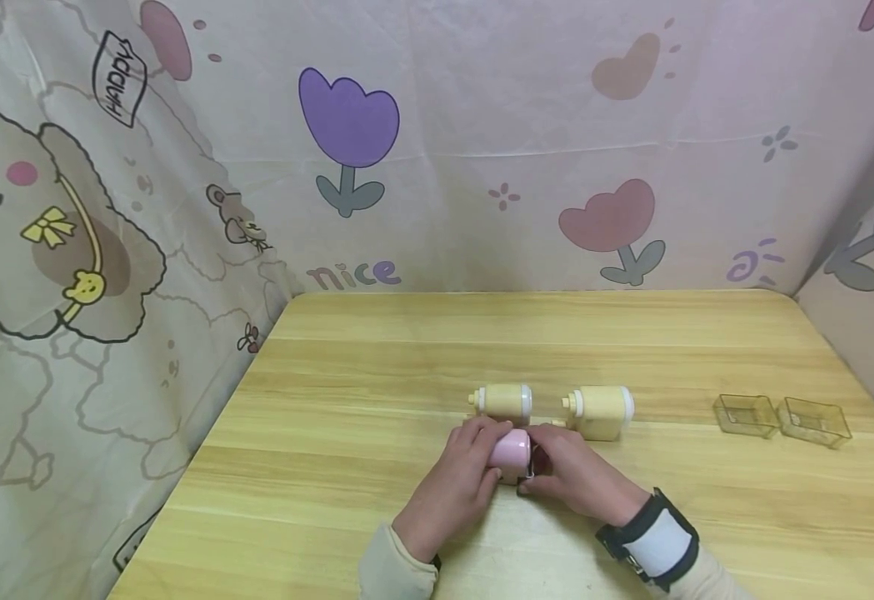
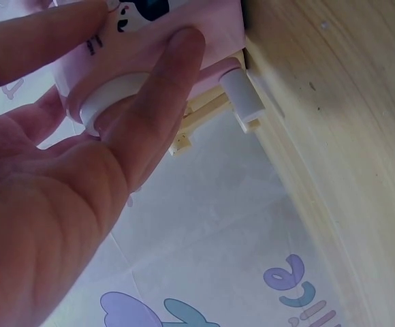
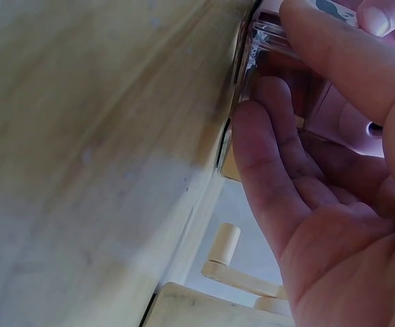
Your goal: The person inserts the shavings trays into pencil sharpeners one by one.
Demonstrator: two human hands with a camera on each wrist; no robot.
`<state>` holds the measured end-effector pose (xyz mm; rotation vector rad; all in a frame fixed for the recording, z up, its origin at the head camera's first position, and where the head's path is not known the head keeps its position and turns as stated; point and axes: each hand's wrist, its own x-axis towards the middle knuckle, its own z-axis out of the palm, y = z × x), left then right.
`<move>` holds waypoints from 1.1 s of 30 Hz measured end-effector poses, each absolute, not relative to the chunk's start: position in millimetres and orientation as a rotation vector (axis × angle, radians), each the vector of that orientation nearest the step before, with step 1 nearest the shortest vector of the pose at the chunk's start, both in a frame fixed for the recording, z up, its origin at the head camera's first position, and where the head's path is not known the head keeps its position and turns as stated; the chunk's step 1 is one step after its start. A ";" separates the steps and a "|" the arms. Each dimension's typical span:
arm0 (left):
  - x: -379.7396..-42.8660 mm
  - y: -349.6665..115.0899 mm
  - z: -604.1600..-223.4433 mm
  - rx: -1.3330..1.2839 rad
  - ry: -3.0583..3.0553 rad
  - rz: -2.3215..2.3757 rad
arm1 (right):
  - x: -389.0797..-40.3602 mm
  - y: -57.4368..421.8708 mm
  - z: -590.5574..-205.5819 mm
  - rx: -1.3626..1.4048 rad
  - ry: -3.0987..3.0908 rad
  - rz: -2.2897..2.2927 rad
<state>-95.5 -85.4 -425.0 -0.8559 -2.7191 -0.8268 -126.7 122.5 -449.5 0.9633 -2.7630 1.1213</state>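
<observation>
1. Head view: pink crank pencil sharpener (image 1: 510, 450) near the middle of the wooden worktop (image 1: 317, 467), largely covered by both hands.
2. Left hand (image 1: 455, 475) grips its left end, fingers on the far side, thumb on the near. Right hand (image 1: 575, 475) curls fingers and thumb round its right end.
3. Left-wrist view alone gives the pink sharpener's crank handle (image 2: 242, 95), pale grey, plus a white ring (image 2: 102, 102) partly behind a finger. Dark printed figure on the pink side, cut off by the frame.
4. Right-wrist view alone gives clear plastic (image 3: 264, 37) at the right fingers; its outline is hidden, so whether it is pinched, cannot tell.
5. Left yellow sharpener (image 1: 507, 400) and right yellow sharpener (image 1: 603, 407) stand beyond, towards the worktop's far edge; the left one's base is partly hidden by the hands.
6. Two clear bins (image 1: 815, 432), side by side near the worktop's right edge, in head view only. Worktop's near edge out of frame.
</observation>
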 end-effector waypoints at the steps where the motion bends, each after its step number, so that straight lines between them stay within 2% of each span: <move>1: -95.5 -85.3 -424.8 -0.855 -2.721 -0.829 | -126.6 122.6 -449.4 0.962 -2.763 1.122; 33: -93.9 -84.1 -421.8 -0.839 -2.749 -0.830 | -128.0 120.4 -451.0 0.957 -2.761 1.158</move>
